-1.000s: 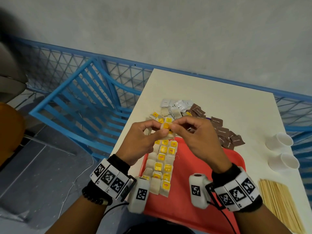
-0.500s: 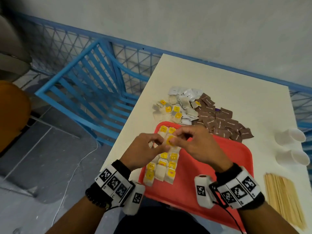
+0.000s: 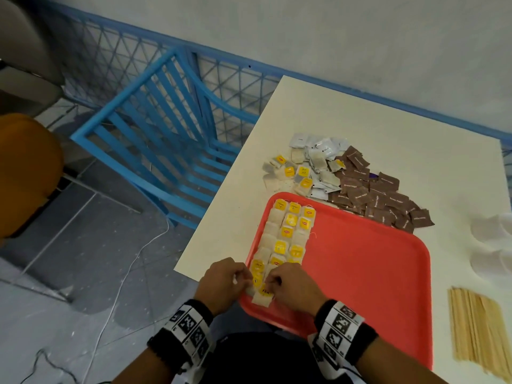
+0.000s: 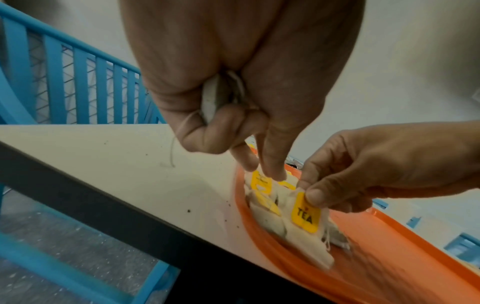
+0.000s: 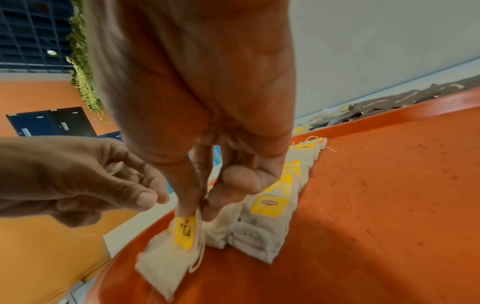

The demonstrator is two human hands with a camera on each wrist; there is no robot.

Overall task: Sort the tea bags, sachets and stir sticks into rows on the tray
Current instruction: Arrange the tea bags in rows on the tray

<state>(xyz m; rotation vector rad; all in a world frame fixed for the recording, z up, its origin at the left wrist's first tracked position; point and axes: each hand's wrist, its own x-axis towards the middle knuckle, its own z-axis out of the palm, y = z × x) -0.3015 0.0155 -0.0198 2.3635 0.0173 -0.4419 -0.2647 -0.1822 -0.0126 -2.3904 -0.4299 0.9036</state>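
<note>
At the tray's 7 o'clock corner, the right hand pinches a tea bag by its tag to extend the rows, while the left hand grips a spare bag.

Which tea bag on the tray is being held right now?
The one at the near end of the rows, tag reading TEA. The right hand pinches its top edge, so it hangs tilted over the tray; the others lie flat, untouched.
</note>
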